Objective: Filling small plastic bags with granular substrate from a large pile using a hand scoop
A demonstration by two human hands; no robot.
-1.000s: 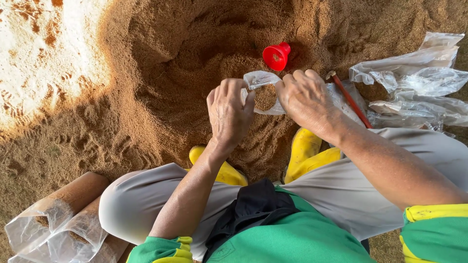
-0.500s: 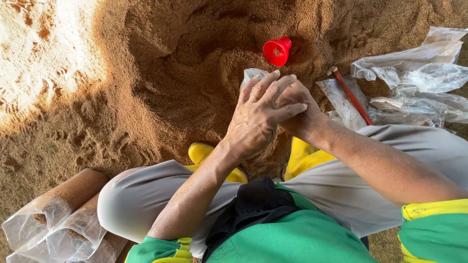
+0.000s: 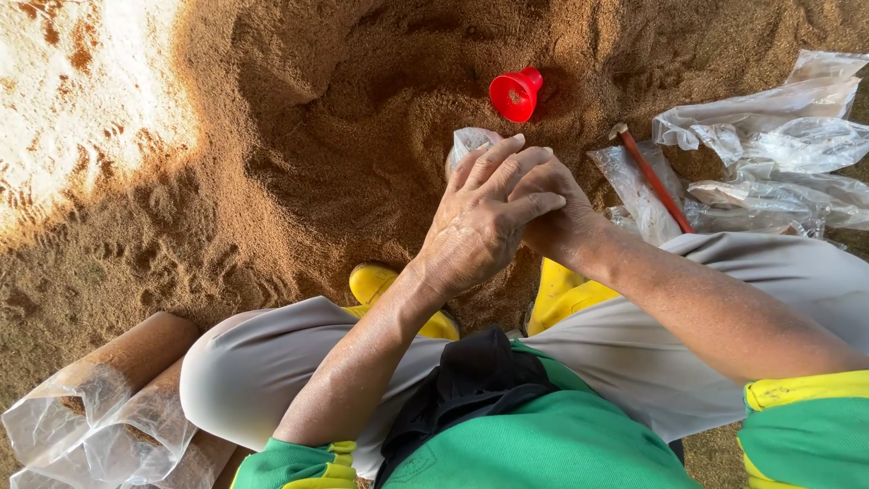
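A person squats over a mound of brown sawdust (image 3: 299, 154), seen from above, knees wide in grey trousers and yellow boots (image 3: 385, 285) planted in the loose material. Both hands meet in front of the knees. The left hand (image 3: 480, 226) lies flat with fingers spread, palm pressed over the right hand (image 3: 552, 204), which is mostly covered; whether its fingers are curled shut cannot be told. Under and just beyond the fingertips a clear plastic bag (image 3: 471, 143) pokes out, so the hands seem to be pressing or rubbing it between them, held low over the mound so spills fall back in.

Beyond the hands a small red funnel (image 3: 516, 93) lies on its side in a scooped hollow, within easy reach. To the right a thin red stick (image 3: 654, 177) rests across a heap of empty clear bags (image 3: 778, 154), crumpled and flat. At the lower left, filled bags (image 3: 109, 398) lie together as long brown cylinders with loose clear tops. No labels show on any bag.
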